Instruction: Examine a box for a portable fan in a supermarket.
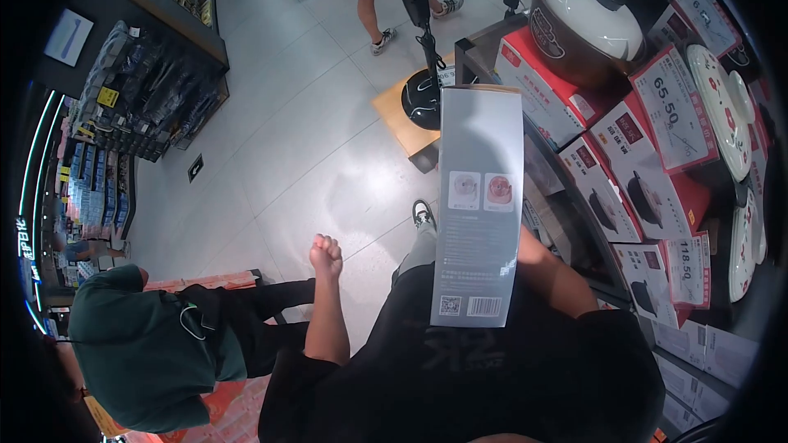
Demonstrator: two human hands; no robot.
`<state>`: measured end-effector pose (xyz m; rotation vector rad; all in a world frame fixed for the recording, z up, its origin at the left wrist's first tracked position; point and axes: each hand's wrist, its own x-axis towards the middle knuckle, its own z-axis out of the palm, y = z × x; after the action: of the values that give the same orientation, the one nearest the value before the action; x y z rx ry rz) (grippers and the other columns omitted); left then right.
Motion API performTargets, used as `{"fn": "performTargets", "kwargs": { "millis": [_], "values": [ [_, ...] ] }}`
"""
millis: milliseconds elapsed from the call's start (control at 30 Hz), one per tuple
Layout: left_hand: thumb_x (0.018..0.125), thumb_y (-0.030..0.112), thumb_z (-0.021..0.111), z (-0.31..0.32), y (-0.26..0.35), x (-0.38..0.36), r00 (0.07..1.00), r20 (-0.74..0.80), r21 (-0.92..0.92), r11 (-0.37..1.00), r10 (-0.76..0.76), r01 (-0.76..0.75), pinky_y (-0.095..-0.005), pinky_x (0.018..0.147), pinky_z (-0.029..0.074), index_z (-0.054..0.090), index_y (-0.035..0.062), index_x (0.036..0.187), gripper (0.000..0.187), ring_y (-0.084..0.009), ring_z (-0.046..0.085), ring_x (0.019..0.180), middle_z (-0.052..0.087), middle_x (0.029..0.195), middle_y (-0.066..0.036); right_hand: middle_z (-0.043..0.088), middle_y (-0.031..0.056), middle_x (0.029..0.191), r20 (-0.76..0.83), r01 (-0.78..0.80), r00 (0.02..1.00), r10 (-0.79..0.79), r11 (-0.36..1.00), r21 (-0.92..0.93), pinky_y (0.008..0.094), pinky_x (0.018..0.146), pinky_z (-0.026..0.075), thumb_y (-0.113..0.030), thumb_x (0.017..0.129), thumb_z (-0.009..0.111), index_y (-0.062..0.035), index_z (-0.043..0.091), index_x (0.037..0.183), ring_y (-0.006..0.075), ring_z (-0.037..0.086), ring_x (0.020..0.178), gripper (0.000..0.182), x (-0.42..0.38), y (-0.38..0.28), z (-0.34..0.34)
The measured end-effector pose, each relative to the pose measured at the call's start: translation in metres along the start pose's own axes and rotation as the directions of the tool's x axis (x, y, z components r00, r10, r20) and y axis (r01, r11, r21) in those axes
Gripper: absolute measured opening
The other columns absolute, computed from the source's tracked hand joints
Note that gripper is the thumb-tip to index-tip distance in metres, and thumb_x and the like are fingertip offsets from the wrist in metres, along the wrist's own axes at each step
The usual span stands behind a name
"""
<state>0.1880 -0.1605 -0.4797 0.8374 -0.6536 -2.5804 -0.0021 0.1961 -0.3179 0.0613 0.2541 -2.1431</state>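
A tall grey-white cardboard box [478, 148] stands out in front of my chest, with two small product pictures, lines of fine print, a QR code and a barcode on the side facing me. My right forearm [548, 267] reaches behind this box and appears to hold it up; the right hand itself is hidden by the box. Out to the left, my left hand [327, 254] hangs over the floor with its fingers curled in, and nothing shows in it.
Shelves on the right hold boxed cookware, a brown pot [566, 33] with a white lid, and price signs [675, 111]. A black round base [423, 100] sits on a wooden block ahead. A person in green [148, 349] is at left; another person's legs [369, 12] are ahead.
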Motion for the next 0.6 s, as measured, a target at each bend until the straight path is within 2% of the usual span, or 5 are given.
{"fn": "performTargets", "kwargs": {
  "millis": [67, 133, 200, 400, 600],
  "values": [
    [0.088, 0.012, 0.036, -0.005, -0.091, -0.028, 0.913, -0.294, 0.286, 0.886, -0.282, 0.365, -0.0246, 0.036, 0.018, 0.034, 0.0181, 0.062, 0.027, -0.0097, 0.022, 0.045, 0.027, 0.053, 0.004, 0.047, 0.0104, 0.132, -0.059, 0.023, 0.998, -0.025, 0.999, -0.033, 0.0442, 0.091, 0.046, -0.073, 0.083, 0.035, -0.0147, 0.040, 0.137, 0.0259, 0.050, 0.116, 0.080, 0.002, -0.001, 0.004],
    [0.086, 0.012, 0.036, -0.046, -0.154, -0.038, 0.844, -0.213, 0.310, 0.785, -0.493, 0.536, -0.0250, 0.038, 0.020, 0.035, 0.0182, 0.063, 0.024, -0.0106, 0.025, 0.046, 0.029, 0.054, 0.004, 0.045, 0.0103, 0.135, -0.121, 0.048, 0.991, -0.054, 0.997, -0.053, 0.0452, 0.094, 0.045, -0.075, 0.082, 0.033, -0.0158, 0.036, 0.139, 0.0266, 0.048, 0.119, 0.083, 0.003, 0.003, 0.007],
    [0.085, 0.010, 0.034, 0.022, -0.110, -0.051, 0.891, -0.342, 0.612, 0.649, -0.297, 0.451, -0.0246, 0.039, 0.019, 0.034, 0.0185, 0.062, 0.024, -0.0104, 0.026, 0.047, 0.030, 0.055, 0.004, 0.043, 0.0103, 0.137, -0.156, 0.066, 0.985, -0.079, 0.994, -0.084, 0.0457, 0.095, 0.044, -0.076, 0.081, 0.032, -0.0163, 0.034, 0.141, 0.0271, 0.047, 0.121, 0.084, 0.007, -0.001, 0.010],
    [0.089, 0.012, 0.036, 0.002, 0.020, 0.008, 0.997, -0.075, 0.280, 0.960, 0.000, 0.021, -0.0245, 0.035, 0.014, 0.033, 0.0186, 0.061, 0.028, -0.0075, 0.020, 0.044, 0.026, 0.053, 0.004, 0.042, 0.0099, 0.138, -0.087, 0.075, 0.993, -0.081, 0.995, -0.073, 0.0460, 0.096, 0.043, -0.076, 0.081, 0.030, -0.0162, 0.034, 0.141, 0.0277, 0.046, 0.122, 0.085, 0.002, 0.000, 0.013],
    [0.086, 0.011, 0.037, -0.057, -0.138, -0.034, 0.868, -0.214, 0.256, 0.831, -0.449, 0.493, -0.0251, 0.038, 0.014, 0.032, 0.0178, 0.060, 0.027, -0.0108, 0.022, 0.044, 0.025, 0.052, 0.003, 0.042, 0.0095, 0.139, -0.043, 0.084, 0.995, -0.090, 0.988, -0.128, 0.0464, 0.098, 0.042, -0.076, 0.081, 0.029, -0.0160, 0.033, 0.142, 0.0283, 0.045, 0.124, 0.086, -0.002, -0.004, 0.016]
  ]
}}
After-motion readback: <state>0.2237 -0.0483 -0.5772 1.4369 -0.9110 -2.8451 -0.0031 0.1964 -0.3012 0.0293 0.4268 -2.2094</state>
